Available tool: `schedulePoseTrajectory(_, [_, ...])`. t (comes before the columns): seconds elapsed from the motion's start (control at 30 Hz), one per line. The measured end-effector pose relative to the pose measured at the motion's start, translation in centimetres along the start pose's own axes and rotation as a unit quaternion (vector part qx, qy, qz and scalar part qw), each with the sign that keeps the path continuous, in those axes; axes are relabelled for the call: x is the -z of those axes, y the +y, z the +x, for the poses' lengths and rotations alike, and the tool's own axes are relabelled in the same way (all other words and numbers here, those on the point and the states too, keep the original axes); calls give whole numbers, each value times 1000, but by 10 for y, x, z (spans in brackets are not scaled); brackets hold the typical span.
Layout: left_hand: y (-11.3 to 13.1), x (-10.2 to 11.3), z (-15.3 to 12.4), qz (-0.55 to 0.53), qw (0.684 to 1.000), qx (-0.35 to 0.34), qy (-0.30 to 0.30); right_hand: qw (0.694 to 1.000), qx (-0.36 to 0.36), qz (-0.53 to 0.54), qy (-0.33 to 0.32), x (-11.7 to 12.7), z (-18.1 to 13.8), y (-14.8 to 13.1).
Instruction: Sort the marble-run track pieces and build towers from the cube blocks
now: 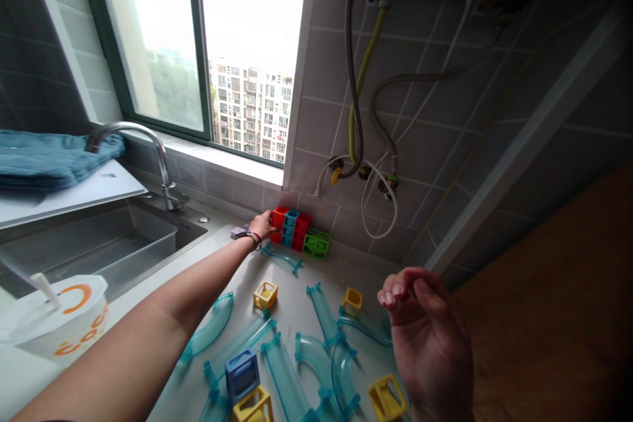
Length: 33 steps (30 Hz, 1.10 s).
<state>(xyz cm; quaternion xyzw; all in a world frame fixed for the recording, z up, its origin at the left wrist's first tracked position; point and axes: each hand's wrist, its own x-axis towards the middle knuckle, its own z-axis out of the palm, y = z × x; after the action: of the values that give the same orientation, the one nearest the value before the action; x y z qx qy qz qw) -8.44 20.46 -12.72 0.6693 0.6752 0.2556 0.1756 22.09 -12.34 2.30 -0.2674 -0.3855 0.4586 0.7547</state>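
At the wall, my left hand (263, 227) has its fingers on the left end of a stack of hollow cube blocks, closed around an orange block (279, 216). Beside it are blue blocks (289, 224), red blocks (301, 231) and green blocks (316, 244). My right hand (425, 330) is raised above the right side of the counter, palm showing, fingers loosely curled and nothing visible in them. Below lie translucent teal track pieces (287, 376), straight and curved. Yellow cube blocks (266, 295) and a dark blue cube block (242, 374) stand among them.
A lidded drink cup with a straw (64, 316) stands at the left, near my left forearm. Behind it are the sink (188, 232), a faucet (165, 171) and a folded blue cloth (54, 158) on a white board. Hoses (352, 79) and a cable hang along the tiled wall.
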Motion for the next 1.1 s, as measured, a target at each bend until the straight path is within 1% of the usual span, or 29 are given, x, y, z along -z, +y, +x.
schedulePoseTrajectory(0.1, [4,-1,-7,-23,1000,3,0,1000,-1,-2,-6,-1,-1,0])
schedulePoseTrajectory(0.2, [10,2,-15,-62,998,8,1,1000,-5,-2,-16,-5,-3,1])
schedulePoseTrajectory(0.3, [23,13,-25,-109,994,17,18,1000,-4,-5,-19,-7,-4,2])
schedulePoseTrajectory(0.37, [34,25,-38,-145,988,25,39,1000,-3,-11,-18,-8,-6,1])
schedulePoseTrajectory(0.43, [47,40,-64,-188,980,22,59,1000,-3,-17,-17,-8,-7,1])
schedulePoseTrajectory(0.47, [52,48,-83,-213,975,12,66,1000,-3,-20,-17,-9,-9,1])
schedulePoseTrajectory(0.5, [55,55,-107,-240,968,-4,69,1000,-3,-21,-17,-9,-10,1])
schedulePoseTrajectory(0.57, [55,68,-168,-292,953,-36,71,999,-4,-22,-23,-11,-13,2])
schedulePoseTrajectory(0.63, [44,73,-240,-336,938,-64,62,999,-8,-22,-35,-14,-15,4])
schedulePoseTrajectory(0.67, [35,73,-276,-374,922,-82,61,999,-9,-22,-42,-15,-17,5])
schedulePoseTrajectory(0.7, [24,72,-310,-387,916,-87,63,999,-10,-24,-47,-18,-19,6])
schedulePoseTrajectory(0.77, [0,67,-364,-345,932,-95,54,998,-8,-30,-51,-24,-23,10])
schedulePoseTrajectory(0.8, [-12,63,-383,-322,939,-98,62,998,-6,-34,-51,-28,-26,12])
schedulePoseTrajectory(0.87, [-33,55,-404,-292,948,-76,105,998,-4,-43,-46,-36,-33,18])
schedulePoseTrajectory(0.9, [-41,51,-407,-288,947,-56,131,998,-5,-50,-42,-39,-38,22])
schedulePoseTrajectory(0.93, [-48,46,-408,-288,946,-39,145,998,-6,-59,-37,-40,-44,27])
schedulePoseTrajectory(1.0, [-57,38,-404,-292,944,-18,151,996,-12,-84,-25,-38,-59,37])
schedulePoseTrajectory(1.1, [-61,30,-399,-296,945,-11,136,988,-20,-155,0,-21,-92,53])
